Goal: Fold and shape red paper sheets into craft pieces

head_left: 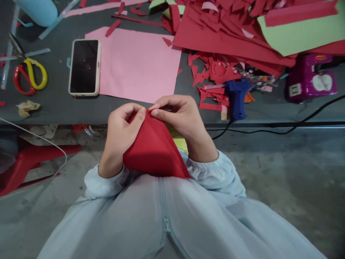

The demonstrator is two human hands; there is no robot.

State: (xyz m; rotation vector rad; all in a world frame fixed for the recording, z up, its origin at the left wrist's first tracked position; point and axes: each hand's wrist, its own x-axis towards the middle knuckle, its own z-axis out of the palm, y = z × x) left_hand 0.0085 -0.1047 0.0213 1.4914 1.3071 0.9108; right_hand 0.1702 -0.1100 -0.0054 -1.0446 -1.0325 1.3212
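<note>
The left hand (121,133) is pinching the top of a red sheet (155,151); the right hand (180,117) is pinching that same top part too; the two hands are almost meeting there; the red sheet is stretching from the pinched tip back toward a light blue jacket (129,219), just by the near edge of the dark table (58,81); it is getting wider as it goes, like a triangle.

A big pink sheet (140,64) is lying flat just past the hands; a phone (84,66) with a dark screen is resting over its left edge; red and yellow scissors (30,73) are lying farther left, and the blades are pointing to the far side.

On the right, a blue glue gun (237,100) is lying beside little red scraps (215,70); a shiny purple thing (309,81) is sitting farther right; behind them, bigger red sheets (212,39) are lying in a messy pile; a green sheet (291,37) is resting on top, with a red strip (302,13) lying on it.
</note>
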